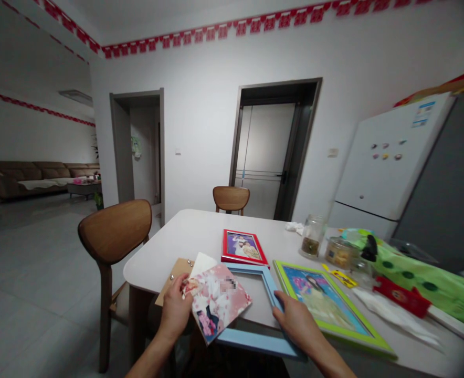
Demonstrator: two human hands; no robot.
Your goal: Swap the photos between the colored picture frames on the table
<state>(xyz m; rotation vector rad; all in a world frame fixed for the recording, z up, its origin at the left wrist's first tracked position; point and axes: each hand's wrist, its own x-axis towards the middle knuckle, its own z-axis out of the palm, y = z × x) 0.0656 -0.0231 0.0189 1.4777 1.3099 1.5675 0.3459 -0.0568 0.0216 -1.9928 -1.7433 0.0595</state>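
Note:
Pinched in my left hand is the left edge of a pink photo print, tilted over a picture frame. My right hand grips the right side of that light blue picture frame, its thumb on the rim. The frame's opening shows the tabletop, with the print covering its left part. A brown backing board with metal clips lies behind my left hand, partly hidden, and a white sheet overlaps it. Beyond the blue frame lies a red-framed picture; a green-framed picture is right of it.
The white table has a rounded left corner. On its right stand a glass jar, a lidded container, a red box and a green bag. Wooden chairs stand at the left and far side.

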